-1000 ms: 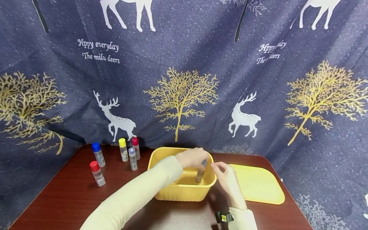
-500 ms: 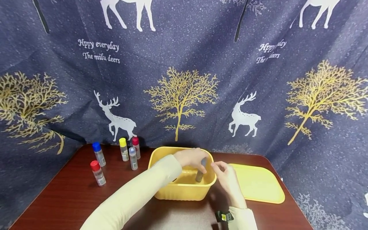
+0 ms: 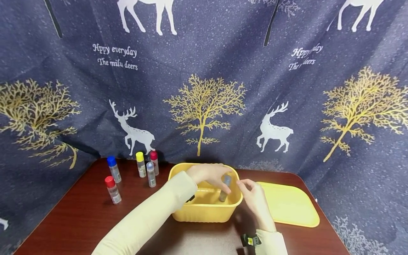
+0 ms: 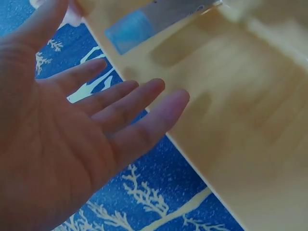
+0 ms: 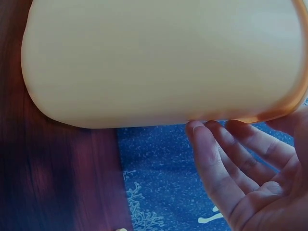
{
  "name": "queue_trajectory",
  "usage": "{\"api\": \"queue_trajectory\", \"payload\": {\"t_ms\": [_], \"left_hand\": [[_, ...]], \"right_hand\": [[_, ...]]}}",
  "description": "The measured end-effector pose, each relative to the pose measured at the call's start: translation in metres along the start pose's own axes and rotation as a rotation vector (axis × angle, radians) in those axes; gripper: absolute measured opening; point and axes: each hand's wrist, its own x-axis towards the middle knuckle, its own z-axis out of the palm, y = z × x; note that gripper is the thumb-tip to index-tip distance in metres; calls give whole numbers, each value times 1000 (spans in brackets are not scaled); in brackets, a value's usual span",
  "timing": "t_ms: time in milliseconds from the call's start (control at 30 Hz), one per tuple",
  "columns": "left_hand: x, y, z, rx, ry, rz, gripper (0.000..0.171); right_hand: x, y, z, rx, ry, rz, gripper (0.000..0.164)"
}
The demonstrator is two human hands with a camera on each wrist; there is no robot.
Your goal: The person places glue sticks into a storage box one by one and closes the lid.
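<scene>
Table (image 3: 79, 212) holds five bottles (image 3: 141, 167) beside yellow tub (image 3: 204, 214); left hand (image 3: 208, 174) spread, empty; right hand (image 3: 254, 200) touching tub, grip unclear.

The person's left grip (image 4: 72, 127) is a bare hand with the palm toward the camera, filling the left of the view. The thumb points up past the top edge, and four fingers (image 4: 139, 134) reach rightward, gently spread, the foremost tips overlapping the rim of a yellowish container (image 4: 240, 139). The container's smooth wall takes up the right side, its rim running diagonally down. A bottle (image 4: 178, 12) slants across the top, its light-blue cap (image 4: 129, 32) just beside the nearest fingertip, a gap showing between. Blue cloth (image 4: 178, 166) printed with pale branches lies beyond the rim.
</scene>
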Motion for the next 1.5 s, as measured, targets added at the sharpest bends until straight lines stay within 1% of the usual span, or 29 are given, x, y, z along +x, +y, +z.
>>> {"api": "queue_trajectory", "payload": {"t_ms": [133, 267, 333, 433, 600, 700, 767, 933, 1100, 1200, 1333, 1500], "left_hand": [[-4, -2, -6, 18, -1, -7, 78], [-11, -4, -14, -1, 28, 26, 79], [-16, -5, -17, -28, 54, 33, 80], [-28, -9, -22, -80, 94, 18, 83], [-48, -22, -23, -171, 166, 14, 82], [-59, -31, -19, -204, 215, 15, 81], [-67, -36, -14, -219, 262, 21, 80], [-87, -43, -4, -266, 371, 9, 78], [-97, -51, 9, -317, 462, -12, 78], [-103, -55, 16, -336, 493, -17, 79], [-110, -60, 21, -354, 513, -28, 79], [-112, -65, 25, -391, 540, -34, 79]], "right_hand": [[0, 0, 0, 0, -2, 6, 23], [-1, 0, 0, -4, -3, 11, 25], [-1, 0, 0, -5, 2, 13, 25], [0, 0, 1, -12, 10, 9, 24], [0, -1, 1, -31, 25, -5, 21], [-1, -1, 2, -35, 29, -13, 21], [-1, -2, 2, -33, 30, -17, 21], [-1, -3, 2, -33, 36, -28, 22], [-2, -3, 3, -33, 34, -10, 21], [-2, -2, 4, -31, 29, -9, 21], [-1, 1, 5, -35, 31, -18, 21], [0, 1, 4, -49, 46, -39, 19]]}}
